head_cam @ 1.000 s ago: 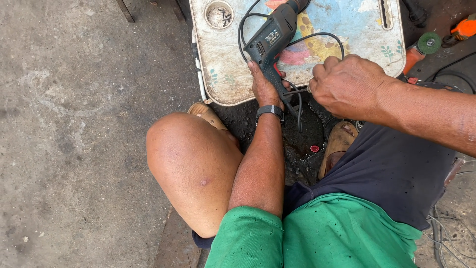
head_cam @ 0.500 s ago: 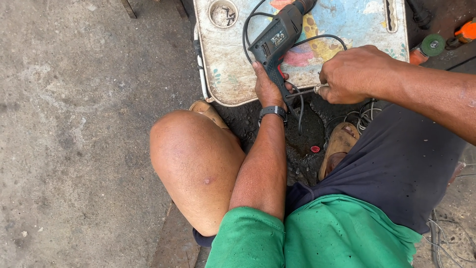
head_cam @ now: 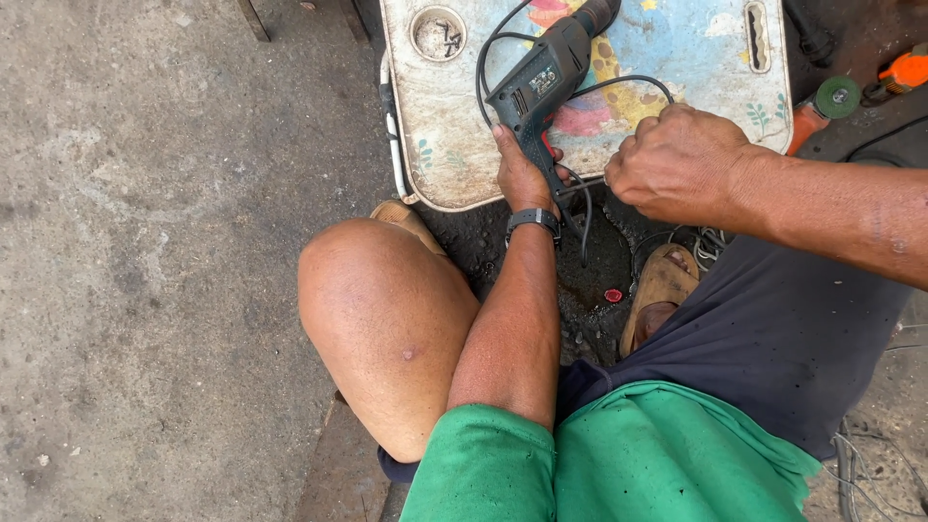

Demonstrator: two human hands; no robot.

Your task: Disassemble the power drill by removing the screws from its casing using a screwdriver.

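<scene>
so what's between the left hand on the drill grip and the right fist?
In the head view, only the black power cord bridges them. It runs from the dark grey electric drill, held by the left hand, into the closed right hand, above dark oily ground.

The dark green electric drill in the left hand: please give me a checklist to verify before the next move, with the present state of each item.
1. Left hand grips the dark green electric drill by its handle: ok.
2. Right hand holds the black power cable: ok.
3. Cable free of loops around the drill: not ok.
4. Drill rests on the worn painted metal tray: ok.
5. Bit fitted in the chuck: cannot tell.
</scene>
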